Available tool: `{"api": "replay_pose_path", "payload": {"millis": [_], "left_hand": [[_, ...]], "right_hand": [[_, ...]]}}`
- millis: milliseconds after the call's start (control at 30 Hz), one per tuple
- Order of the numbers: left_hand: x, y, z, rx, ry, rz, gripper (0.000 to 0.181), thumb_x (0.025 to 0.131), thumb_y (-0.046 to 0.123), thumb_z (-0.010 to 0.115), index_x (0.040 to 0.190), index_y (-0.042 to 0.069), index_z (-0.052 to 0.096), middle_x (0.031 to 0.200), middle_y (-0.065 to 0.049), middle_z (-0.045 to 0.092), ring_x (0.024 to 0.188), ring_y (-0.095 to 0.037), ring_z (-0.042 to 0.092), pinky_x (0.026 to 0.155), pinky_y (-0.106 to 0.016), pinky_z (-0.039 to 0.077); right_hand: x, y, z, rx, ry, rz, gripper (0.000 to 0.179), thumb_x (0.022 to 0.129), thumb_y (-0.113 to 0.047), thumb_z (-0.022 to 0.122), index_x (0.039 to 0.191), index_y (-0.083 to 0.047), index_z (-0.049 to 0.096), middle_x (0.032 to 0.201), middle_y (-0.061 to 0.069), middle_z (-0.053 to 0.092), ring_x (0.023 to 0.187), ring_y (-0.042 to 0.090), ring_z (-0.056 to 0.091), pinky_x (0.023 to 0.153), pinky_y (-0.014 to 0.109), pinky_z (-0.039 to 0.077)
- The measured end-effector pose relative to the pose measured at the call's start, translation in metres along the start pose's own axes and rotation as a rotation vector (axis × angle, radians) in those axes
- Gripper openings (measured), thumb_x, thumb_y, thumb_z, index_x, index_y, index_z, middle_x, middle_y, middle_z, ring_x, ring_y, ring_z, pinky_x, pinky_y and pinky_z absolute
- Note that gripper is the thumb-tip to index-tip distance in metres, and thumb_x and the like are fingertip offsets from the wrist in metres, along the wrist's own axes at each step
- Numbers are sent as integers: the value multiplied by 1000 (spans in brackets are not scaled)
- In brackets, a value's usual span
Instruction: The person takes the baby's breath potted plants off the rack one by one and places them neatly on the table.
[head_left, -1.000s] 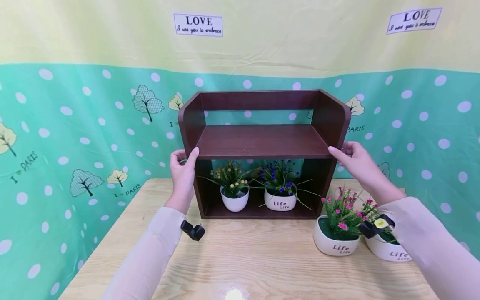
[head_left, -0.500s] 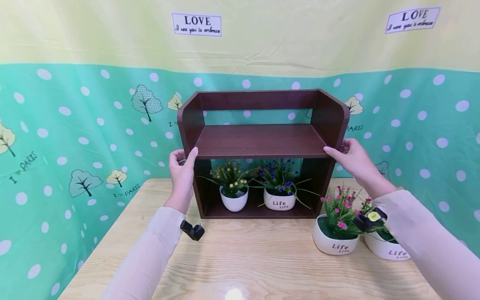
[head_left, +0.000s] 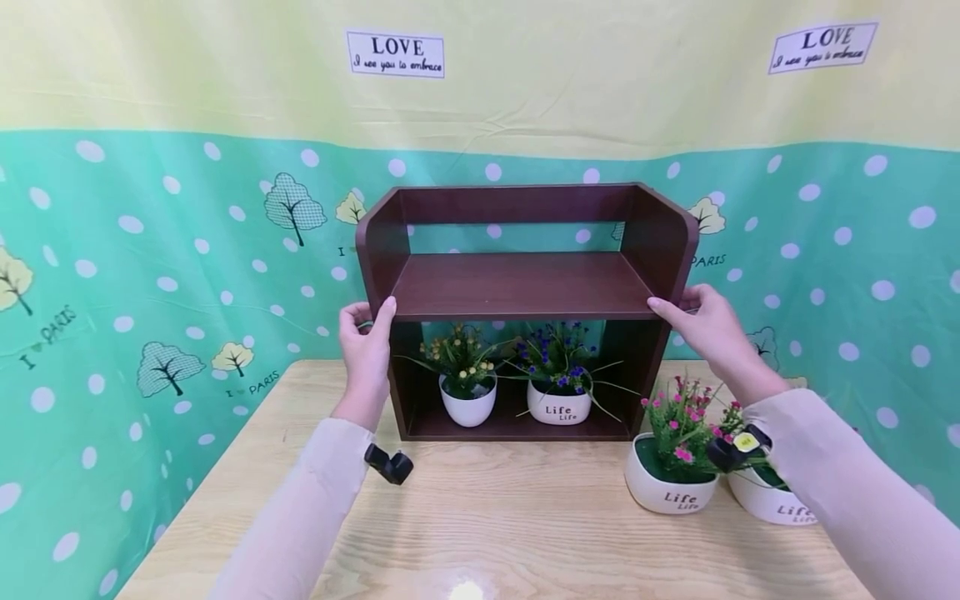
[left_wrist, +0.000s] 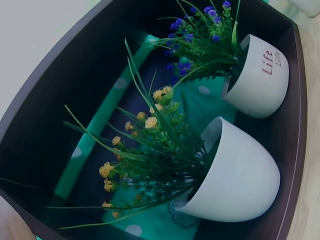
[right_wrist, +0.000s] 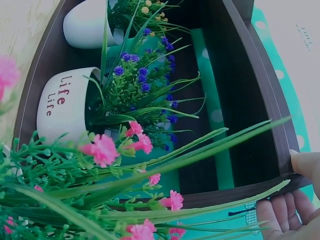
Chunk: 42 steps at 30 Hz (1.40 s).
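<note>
A dark brown two-tier wooden shelf (head_left: 517, 283) stands on the table. At its left side my left hand (head_left: 366, 350) grips the side panel, thumb on the front edge by the middle board, fingers behind. My right hand (head_left: 712, 333) holds the opposite panel the same way; its thumb and bent fingers show in the right wrist view. Inside the lower tier sit a plain white pot (head_left: 468, 408) with yellow flowers and a white "Life" pot (head_left: 558, 410) with blue-purple flowers. The upper tier holds nothing.
Two more white "Life" pots stand at the shelf's front right: one with pink flowers (head_left: 667, 492), the other (head_left: 768, 500) partly behind my right sleeve. Pale wood table (head_left: 480, 525) extends in front. A green and yellow printed curtain (head_left: 187, 250) hangs behind.
My right hand has shifted slightly left, its thumb further onto the front edge. The left hand keeps its place. Shelf and pots look unmoved, with only a slight sway of the head view.
</note>
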<state>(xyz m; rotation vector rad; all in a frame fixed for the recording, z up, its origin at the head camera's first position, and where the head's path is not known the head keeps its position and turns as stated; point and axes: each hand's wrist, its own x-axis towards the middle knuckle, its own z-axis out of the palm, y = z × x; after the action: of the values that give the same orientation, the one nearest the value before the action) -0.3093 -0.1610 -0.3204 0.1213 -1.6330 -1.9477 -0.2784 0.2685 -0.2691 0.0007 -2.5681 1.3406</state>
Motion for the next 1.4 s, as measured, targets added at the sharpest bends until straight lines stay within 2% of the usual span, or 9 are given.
{"api": "replay_pose_path", "payload": {"millis": [167, 400, 567, 700, 833, 933, 1067, 1267, 1400], "left_hand": [[-3, -2, -1, -13, 8, 23, 40, 91, 41, 74, 112, 18, 48, 110, 1, 44, 101, -17, 40, 84, -28, 40], [-7, 0, -5, -26, -13, 74, 40, 92, 34, 74, 118, 13, 51, 108, 1, 46, 99, -17, 41, 81, -29, 39], [-10, 2, -7, -22, -5, 98, 40, 92, 35, 74, 118, 14, 53, 107, 0, 47, 97, -16, 42, 79, -29, 39], [-15, 5, -7, -8, -12, 159, 42, 92, 36, 75, 123, 16, 55, 110, -1, 50, 100, -18, 46, 83, -30, 40], [-21, 7, -7, 8, -51, 238, 47, 92, 34, 74, 131, 17, 54, 114, -4, 53, 100, -20, 50, 85, -32, 40], [-25, 7, -5, 7, -115, 276, 47, 93, 28, 74, 133, 12, 54, 114, -9, 56, 98, -21, 52, 83, -31, 42], [-33, 7, -2, -14, -252, 268, 42, 95, 18, 71, 132, 3, 56, 113, -15, 59, 100, -21, 57, 84, -26, 45], [-44, 3, 6, 14, -490, 244, 41, 96, 9, 68, 135, 5, 57, 120, -22, 61, 105, -20, 62, 90, -26, 49], [-49, -4, 8, 52, -623, 208, 38, 96, 10, 68, 133, 5, 59, 122, -20, 62, 109, -18, 63, 93, -27, 49]], "right_hand": [[-1, 0, -1, -3, 7, -3, 84, 94, -61, 58, 138, 8, 36, 127, 26, 46, 108, 38, 46, 84, 44, 43], [1, -1, -3, -7, -9, -9, 83, 94, -59, 59, 137, 8, 36, 128, 27, 47, 107, 38, 49, 85, 45, 44], [3, -1, -5, -29, -32, -25, 81, 96, -57, 58, 136, 9, 35, 124, 27, 48, 103, 38, 50, 83, 45, 45], [4, 0, -7, -36, -52, -38, 80, 97, -55, 57, 135, 11, 33, 121, 26, 48, 100, 37, 50, 82, 44, 44], [5, 0, -7, -36, -64, -33, 81, 97, -56, 56, 137, 11, 32, 122, 27, 48, 101, 37, 50, 82, 44, 44], [5, -1, -7, -36, -66, -37, 82, 97, -56, 56, 137, 10, 32, 123, 28, 48, 103, 38, 51, 83, 46, 44], [5, -2, -6, -35, -69, -46, 79, 97, -55, 56, 136, 10, 32, 123, 28, 48, 103, 39, 51, 85, 48, 44], [4, -2, -7, -45, -67, -52, 77, 98, -54, 56, 134, 10, 33, 119, 26, 48, 100, 38, 50, 83, 46, 44], [4, -2, -8, -51, -65, -55, 77, 98, -54, 56, 134, 10, 33, 118, 26, 48, 99, 37, 50, 81, 44, 45]]}}
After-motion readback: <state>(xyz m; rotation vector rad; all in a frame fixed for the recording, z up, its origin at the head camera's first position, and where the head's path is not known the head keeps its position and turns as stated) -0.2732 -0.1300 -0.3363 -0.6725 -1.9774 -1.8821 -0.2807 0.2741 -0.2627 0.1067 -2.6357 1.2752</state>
